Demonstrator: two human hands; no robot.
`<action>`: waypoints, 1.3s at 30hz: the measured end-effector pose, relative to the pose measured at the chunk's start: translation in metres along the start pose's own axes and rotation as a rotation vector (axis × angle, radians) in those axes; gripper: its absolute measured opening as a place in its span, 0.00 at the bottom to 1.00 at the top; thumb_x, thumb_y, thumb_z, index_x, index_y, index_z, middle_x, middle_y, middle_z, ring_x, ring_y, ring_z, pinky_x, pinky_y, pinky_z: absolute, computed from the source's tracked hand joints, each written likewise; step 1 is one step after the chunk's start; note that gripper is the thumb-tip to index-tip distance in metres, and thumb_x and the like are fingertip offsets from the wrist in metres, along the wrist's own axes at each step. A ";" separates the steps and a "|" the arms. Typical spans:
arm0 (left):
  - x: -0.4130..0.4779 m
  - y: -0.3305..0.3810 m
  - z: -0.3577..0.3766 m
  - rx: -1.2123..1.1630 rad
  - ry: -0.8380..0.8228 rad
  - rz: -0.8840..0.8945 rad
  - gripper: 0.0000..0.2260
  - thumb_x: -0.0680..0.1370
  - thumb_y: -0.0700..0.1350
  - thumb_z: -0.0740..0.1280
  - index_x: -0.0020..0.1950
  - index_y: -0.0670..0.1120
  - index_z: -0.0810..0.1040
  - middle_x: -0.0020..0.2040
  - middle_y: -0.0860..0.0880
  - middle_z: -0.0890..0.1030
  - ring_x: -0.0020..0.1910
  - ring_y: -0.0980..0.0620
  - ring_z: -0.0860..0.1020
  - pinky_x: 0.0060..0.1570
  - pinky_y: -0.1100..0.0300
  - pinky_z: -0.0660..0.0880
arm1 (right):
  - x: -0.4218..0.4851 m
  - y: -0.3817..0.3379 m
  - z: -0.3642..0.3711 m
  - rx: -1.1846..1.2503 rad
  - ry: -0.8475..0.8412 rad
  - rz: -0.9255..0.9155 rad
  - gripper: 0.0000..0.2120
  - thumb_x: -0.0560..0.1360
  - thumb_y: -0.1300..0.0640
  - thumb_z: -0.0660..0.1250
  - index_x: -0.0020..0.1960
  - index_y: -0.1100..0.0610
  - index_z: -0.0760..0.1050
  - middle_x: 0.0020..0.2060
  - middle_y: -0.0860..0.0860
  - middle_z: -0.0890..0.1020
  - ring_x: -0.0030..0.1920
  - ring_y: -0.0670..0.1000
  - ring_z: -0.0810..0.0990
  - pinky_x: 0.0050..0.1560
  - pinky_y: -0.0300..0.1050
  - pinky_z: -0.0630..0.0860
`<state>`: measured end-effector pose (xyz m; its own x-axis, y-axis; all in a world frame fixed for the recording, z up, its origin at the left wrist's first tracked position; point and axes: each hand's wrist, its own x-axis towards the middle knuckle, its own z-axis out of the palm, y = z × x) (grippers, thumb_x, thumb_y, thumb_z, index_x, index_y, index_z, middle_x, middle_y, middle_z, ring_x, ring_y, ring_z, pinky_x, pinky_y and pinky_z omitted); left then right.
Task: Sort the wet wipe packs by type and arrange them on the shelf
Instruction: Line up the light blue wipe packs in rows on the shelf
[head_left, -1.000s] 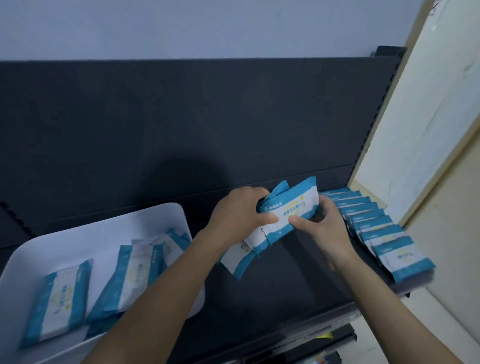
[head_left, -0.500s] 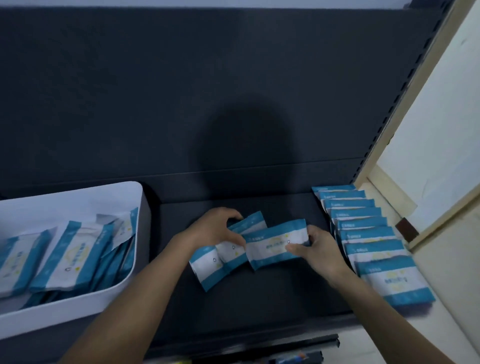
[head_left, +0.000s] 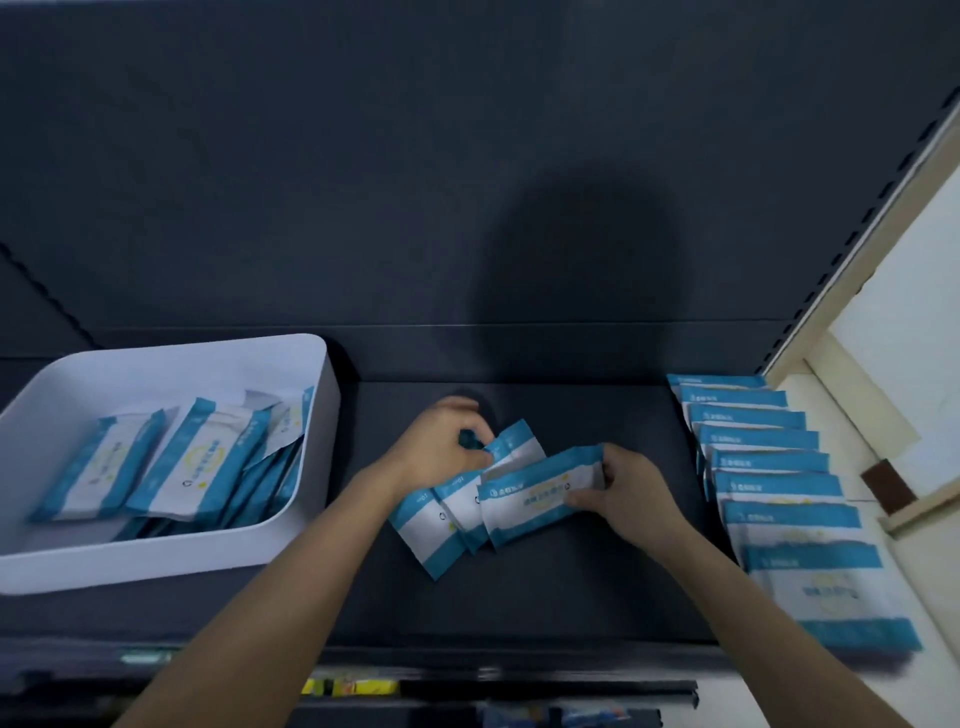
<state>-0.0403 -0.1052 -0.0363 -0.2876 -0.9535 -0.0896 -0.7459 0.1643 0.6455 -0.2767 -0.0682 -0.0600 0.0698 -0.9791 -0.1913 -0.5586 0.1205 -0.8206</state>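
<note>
Three blue-and-white wet wipe packs (head_left: 457, 512) lie fanned on the dark shelf (head_left: 545, 587) at its middle. My left hand (head_left: 441, 447) pinches the far corner of the rear packs. My right hand (head_left: 623, 493) grips the right end of the front pack (head_left: 535, 493). A row of several overlapping packs (head_left: 774, 483) lies along the shelf's right side. A white bin (head_left: 171, 551) on the left holds several more packs (head_left: 192, 462).
The shelf's dark back panel (head_left: 415, 182) rises behind. A cream wall and wooden trim (head_left: 883, 395) stand at the right. Below the front edge, a lower shelf shows a yellow label (head_left: 353, 687).
Both hands brought the packs down from the air onto the shelf. They are now fanned out flat, and the view has tilted downward.
</note>
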 end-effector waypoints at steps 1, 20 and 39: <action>0.000 0.000 0.001 0.006 0.053 0.007 0.06 0.72 0.42 0.74 0.48 0.46 0.83 0.62 0.50 0.72 0.68 0.58 0.64 0.58 0.71 0.57 | -0.002 0.002 0.000 0.033 0.023 0.019 0.11 0.68 0.62 0.75 0.48 0.55 0.77 0.43 0.45 0.82 0.42 0.40 0.80 0.37 0.29 0.75; -0.002 0.007 0.002 0.154 -0.243 -0.013 0.42 0.73 0.48 0.73 0.79 0.49 0.51 0.74 0.49 0.64 0.71 0.47 0.63 0.69 0.57 0.63 | -0.034 -0.010 0.004 0.774 0.283 0.321 0.14 0.73 0.72 0.66 0.56 0.64 0.70 0.50 0.59 0.81 0.48 0.57 0.83 0.41 0.49 0.82; -0.015 -0.004 0.011 -1.120 0.435 -0.573 0.08 0.74 0.32 0.68 0.48 0.41 0.73 0.49 0.37 0.81 0.47 0.38 0.81 0.43 0.41 0.81 | -0.017 -0.033 0.026 0.969 0.204 0.333 0.09 0.75 0.71 0.65 0.54 0.65 0.73 0.50 0.59 0.81 0.52 0.58 0.81 0.49 0.51 0.81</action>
<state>-0.0400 -0.0891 -0.0457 0.2692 -0.8549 -0.4435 0.2573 -0.3799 0.8885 -0.2381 -0.0510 -0.0440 -0.1575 -0.8705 -0.4663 0.3841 0.3810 -0.8410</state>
